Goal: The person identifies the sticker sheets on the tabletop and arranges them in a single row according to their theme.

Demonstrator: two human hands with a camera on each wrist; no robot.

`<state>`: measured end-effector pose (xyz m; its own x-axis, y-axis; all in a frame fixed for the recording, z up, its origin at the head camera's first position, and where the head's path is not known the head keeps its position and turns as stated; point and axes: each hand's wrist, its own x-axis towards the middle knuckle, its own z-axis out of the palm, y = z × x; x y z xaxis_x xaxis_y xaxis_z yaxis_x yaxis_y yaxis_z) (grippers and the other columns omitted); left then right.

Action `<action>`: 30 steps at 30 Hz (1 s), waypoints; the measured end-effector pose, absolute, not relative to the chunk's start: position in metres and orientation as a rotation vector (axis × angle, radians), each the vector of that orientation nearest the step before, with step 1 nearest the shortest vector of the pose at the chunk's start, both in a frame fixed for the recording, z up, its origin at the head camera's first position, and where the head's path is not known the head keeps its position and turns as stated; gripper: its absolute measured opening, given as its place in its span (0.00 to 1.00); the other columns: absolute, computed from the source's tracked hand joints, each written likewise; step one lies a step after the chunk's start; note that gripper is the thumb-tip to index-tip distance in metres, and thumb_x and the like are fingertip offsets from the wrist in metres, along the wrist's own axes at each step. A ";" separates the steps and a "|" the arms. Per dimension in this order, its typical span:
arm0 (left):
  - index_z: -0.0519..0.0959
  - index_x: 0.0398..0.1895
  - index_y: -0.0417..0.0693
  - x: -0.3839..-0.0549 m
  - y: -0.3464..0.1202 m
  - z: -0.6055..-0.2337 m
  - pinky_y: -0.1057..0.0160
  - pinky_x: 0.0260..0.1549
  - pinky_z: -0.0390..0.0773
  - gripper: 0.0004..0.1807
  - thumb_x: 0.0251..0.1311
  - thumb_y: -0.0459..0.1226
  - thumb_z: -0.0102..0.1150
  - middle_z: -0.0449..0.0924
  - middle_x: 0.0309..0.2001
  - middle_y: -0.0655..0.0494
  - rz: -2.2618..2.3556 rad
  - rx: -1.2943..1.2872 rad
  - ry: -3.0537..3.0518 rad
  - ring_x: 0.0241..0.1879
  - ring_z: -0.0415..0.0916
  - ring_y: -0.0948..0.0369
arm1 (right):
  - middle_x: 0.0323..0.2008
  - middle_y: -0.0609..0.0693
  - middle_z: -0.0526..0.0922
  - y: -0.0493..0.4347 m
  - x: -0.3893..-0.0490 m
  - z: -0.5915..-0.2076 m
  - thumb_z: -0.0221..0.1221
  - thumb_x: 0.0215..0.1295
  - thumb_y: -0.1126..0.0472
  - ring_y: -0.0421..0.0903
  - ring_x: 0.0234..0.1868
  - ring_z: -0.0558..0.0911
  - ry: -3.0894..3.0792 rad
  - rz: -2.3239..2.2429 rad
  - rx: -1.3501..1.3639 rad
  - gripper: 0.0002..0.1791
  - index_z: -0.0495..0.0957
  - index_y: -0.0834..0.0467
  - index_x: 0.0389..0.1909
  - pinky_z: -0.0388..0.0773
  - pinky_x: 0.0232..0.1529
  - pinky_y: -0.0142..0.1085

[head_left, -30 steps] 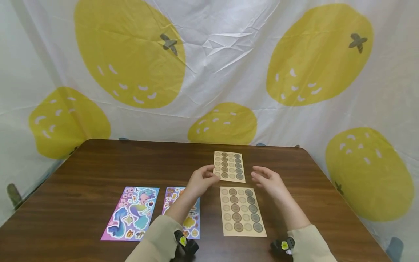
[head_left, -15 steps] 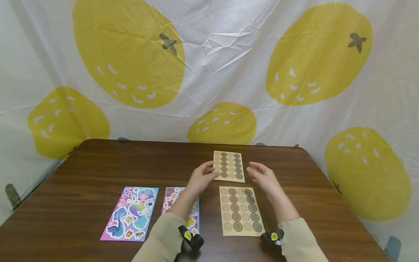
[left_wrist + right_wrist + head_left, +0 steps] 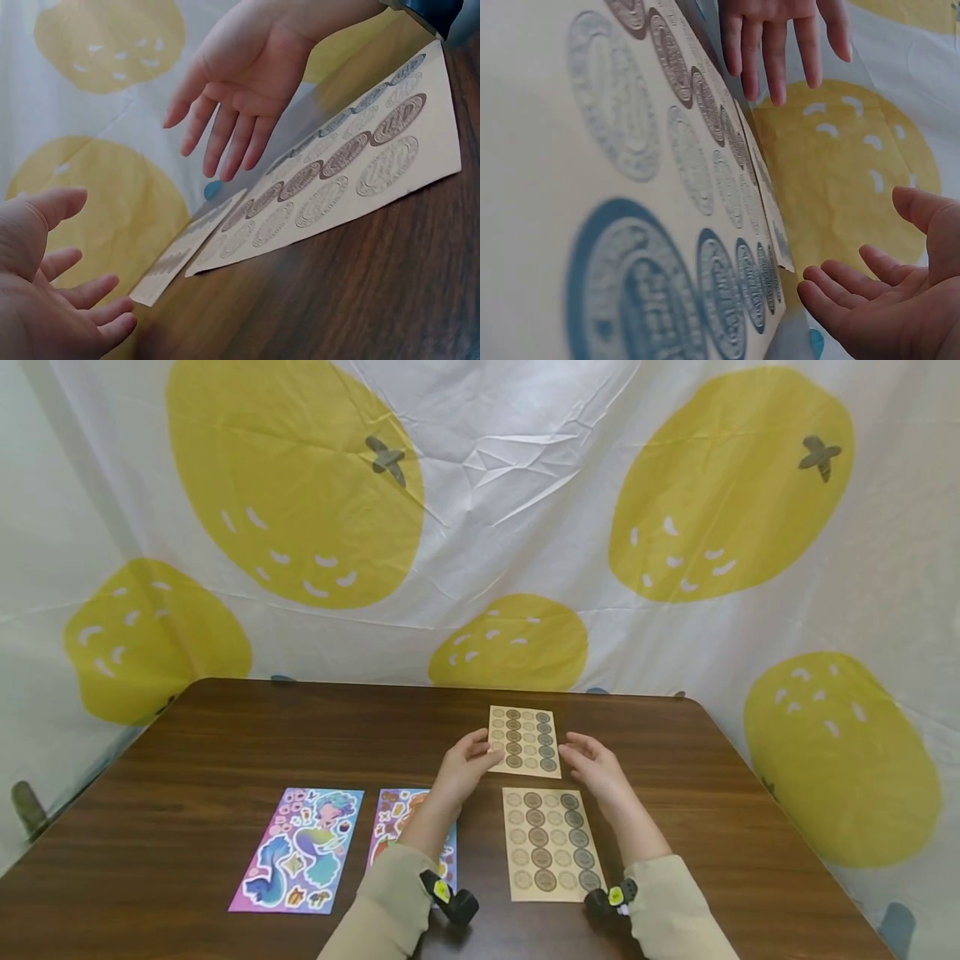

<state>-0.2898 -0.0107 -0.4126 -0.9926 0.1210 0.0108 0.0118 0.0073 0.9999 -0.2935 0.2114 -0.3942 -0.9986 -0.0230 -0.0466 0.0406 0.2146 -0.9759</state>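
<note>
Two cream sticker sheets with round stamp designs lie in line on the table. The far sheet [image 3: 525, 742] is between my hands, and the near sheet [image 3: 555, 845] lies closer to me. My left hand [image 3: 463, 767] is at the far sheet's left edge, its thumb overlapping that edge in the head view. My right hand [image 3: 597, 770] is beside the right edge, fingertips close to it. Whether either touches the paper, I cannot tell. In the left wrist view the left fingers [image 3: 94, 292] are spread and relaxed. The right fingers [image 3: 847, 285] look loosely extended in the right wrist view, holding nothing.
A mermaid sticker sheet [image 3: 296, 852] lies at the left of the brown wooden table [image 3: 150, 852]. Beside it, another colourful sheet [image 3: 388, 810] is partly hidden under my left forearm. A white curtain [image 3: 517, 527] with yellow fruit prints hangs behind the table.
My right hand has moved left toward the far sheet's right edge. The left hand has shifted slightly, its forearm swinging right. The sheets have stayed in place.
</note>
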 end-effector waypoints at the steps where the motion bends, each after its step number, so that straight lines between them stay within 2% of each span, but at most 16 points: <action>1: 0.62 0.69 0.40 -0.290 -0.010 -0.414 0.41 0.60 0.62 0.34 0.62 0.41 0.60 0.67 0.62 0.37 2.157 0.142 2.172 0.61 0.65 0.44 | 0.64 0.69 0.64 0.211 -0.293 -0.395 0.51 0.72 0.61 0.61 0.65 0.64 2.399 -1.939 0.019 0.30 0.56 0.70 0.69 0.63 0.63 0.51; 7: 0.57 0.71 0.38 -0.293 -0.009 -0.419 0.42 0.61 0.61 0.36 0.63 0.39 0.59 0.65 0.63 0.34 2.195 0.116 2.127 0.62 0.64 0.42 | 0.66 0.69 0.62 0.212 -0.295 -0.402 0.50 0.73 0.60 0.59 0.67 0.61 2.325 -1.985 0.033 0.31 0.53 0.70 0.70 0.60 0.65 0.50; 22: 0.49 0.75 0.43 -0.295 -0.010 -0.420 0.40 0.64 0.53 0.43 0.62 0.42 0.60 0.61 0.66 0.37 2.169 0.089 2.051 0.65 0.59 0.41 | 0.67 0.70 0.57 0.211 -0.296 -0.407 0.48 0.74 0.60 0.62 0.68 0.59 2.188 -2.061 -0.058 0.33 0.46 0.69 0.72 0.57 0.67 0.49; 30: 0.47 0.75 0.41 -0.294 -0.010 -0.421 0.40 0.63 0.55 0.43 0.63 0.41 0.59 0.59 0.67 0.33 2.151 0.136 2.046 0.65 0.58 0.39 | 0.67 0.71 0.56 0.209 -0.294 -0.405 0.45 0.75 0.60 0.63 0.68 0.58 2.175 -2.054 -0.084 0.33 0.44 0.69 0.72 0.56 0.67 0.50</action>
